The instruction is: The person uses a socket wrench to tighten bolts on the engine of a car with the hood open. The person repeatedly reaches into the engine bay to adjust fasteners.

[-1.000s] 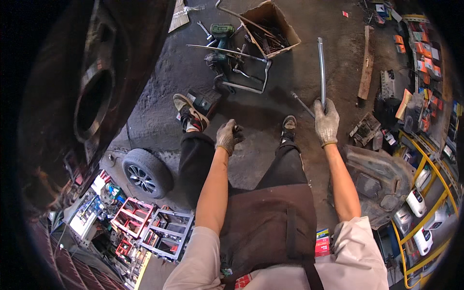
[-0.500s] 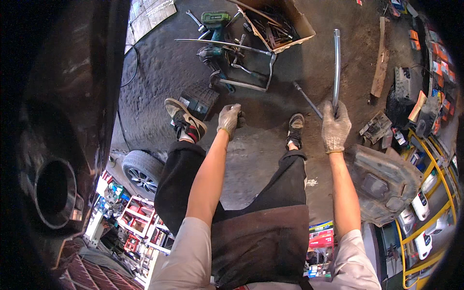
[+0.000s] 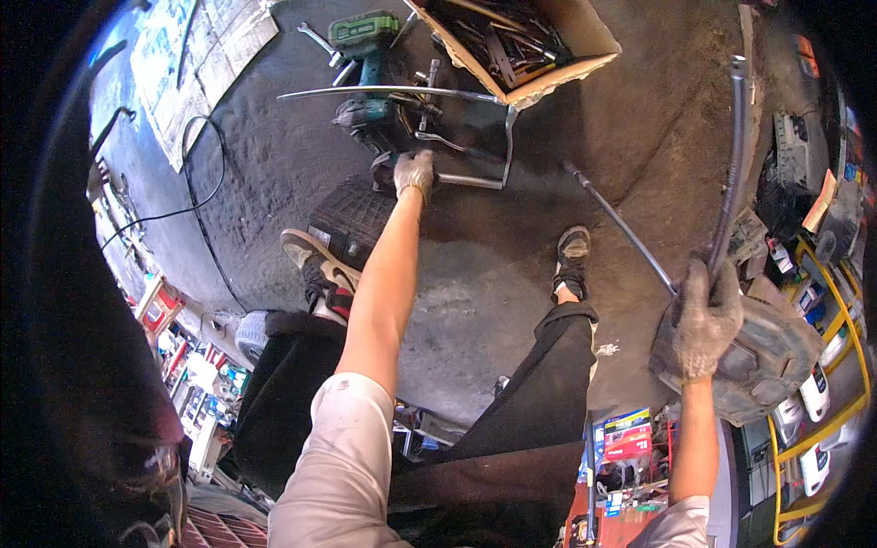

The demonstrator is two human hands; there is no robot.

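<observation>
My left hand [image 3: 414, 175], in a grey work glove, is closed around the left end of a cranked metal bar [image 3: 470, 181] lying on the floor. Right beside its fingers lies a green and black cordless impact wrench [image 3: 367, 73]. My gloved right hand [image 3: 706, 320] grips a long metal tube [image 3: 734, 146] pointing away from me. A thinner metal rod [image 3: 624, 226] with a socket-like tip also runs out from this hand; I cannot tell whether the two are joined. A long thin bar [image 3: 393, 90] lies across the impact wrench, near a ratchet and sockets [image 3: 427, 96].
An open cardboard box [image 3: 557, 78] of metal tools stands ahead. A dark plastic case [image 3: 350, 219] lies by my left foot. A moulded dark panel [image 3: 758, 365] is on the right, before a yellow rack [image 3: 827, 416]. A black cable [image 3: 215, 192] crosses the floor at left.
My left hand has reached forward from empty space onto the cranked bar's end. My right hand has moved right and nearer to me, carrying the tube and rod. The view has shifted.
</observation>
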